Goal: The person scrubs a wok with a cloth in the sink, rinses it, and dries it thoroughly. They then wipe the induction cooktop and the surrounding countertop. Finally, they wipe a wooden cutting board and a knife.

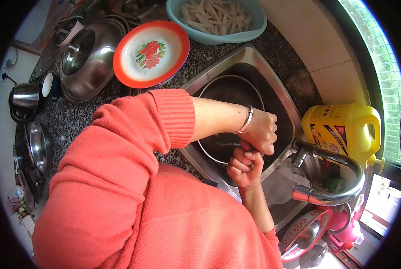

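Note:
My left hand (pixel 262 131), with a silver bangle at the wrist, is curled above the stainless steel sink (pixel 251 55). My right hand (pixel 245 166) is just below it in the picture, its fingers bent in and meeting those of my left hand. Both look wet. Whether something small is held between them cannot be made out. Beneath my hands, a large round dark pan (pixel 232 90) with a bright rim sits in the sink basin, partly covered by my left forearm. A chrome faucet (pixel 338 158) curves over the sink's other part, where a clear plastic bag (pixel 283 183) lies.
On the granite counter are a red-rimmed enamel plate (pixel 150 79), a light-blue basin (pixel 207 38) of what look like chicken feet, and a steel lid (pixel 96 64). A yellow detergent jug (pixel 341 131) stands behind the faucet. A red-patterned basin (pixel 296 232) is at lower right.

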Available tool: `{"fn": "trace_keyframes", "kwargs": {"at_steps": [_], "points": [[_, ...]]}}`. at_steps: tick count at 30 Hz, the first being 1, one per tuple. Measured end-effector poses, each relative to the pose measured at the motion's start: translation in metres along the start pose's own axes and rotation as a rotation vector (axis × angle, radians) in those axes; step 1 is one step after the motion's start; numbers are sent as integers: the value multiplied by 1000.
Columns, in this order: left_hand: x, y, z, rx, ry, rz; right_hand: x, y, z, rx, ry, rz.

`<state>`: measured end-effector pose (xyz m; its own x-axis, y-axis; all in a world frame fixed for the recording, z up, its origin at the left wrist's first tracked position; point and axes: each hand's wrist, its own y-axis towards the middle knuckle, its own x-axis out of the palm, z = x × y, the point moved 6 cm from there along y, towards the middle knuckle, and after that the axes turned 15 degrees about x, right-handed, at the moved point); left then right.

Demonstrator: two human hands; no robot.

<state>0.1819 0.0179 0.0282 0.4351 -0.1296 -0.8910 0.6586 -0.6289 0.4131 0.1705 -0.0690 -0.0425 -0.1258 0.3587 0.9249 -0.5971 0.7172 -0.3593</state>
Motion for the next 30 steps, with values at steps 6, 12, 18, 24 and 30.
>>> {"fn": "trace_keyframes", "kwargs": {"at_steps": [6,12,18,24,30], "points": [[10,-21,20,-194,145,199,-15,1,13,28,34,114],[26,-81,47,-992,-359,-138,-39,-2,-2,-341,-281,451],[-8,-97,75,-1454,-1013,306,-34,-3,11,-409,-330,341],[-44,-103,85,-1529,-894,510,-5,-12,30,-499,-467,375],[-85,-94,55,-1349,-466,626,25,-33,36,-888,-906,487]]}}
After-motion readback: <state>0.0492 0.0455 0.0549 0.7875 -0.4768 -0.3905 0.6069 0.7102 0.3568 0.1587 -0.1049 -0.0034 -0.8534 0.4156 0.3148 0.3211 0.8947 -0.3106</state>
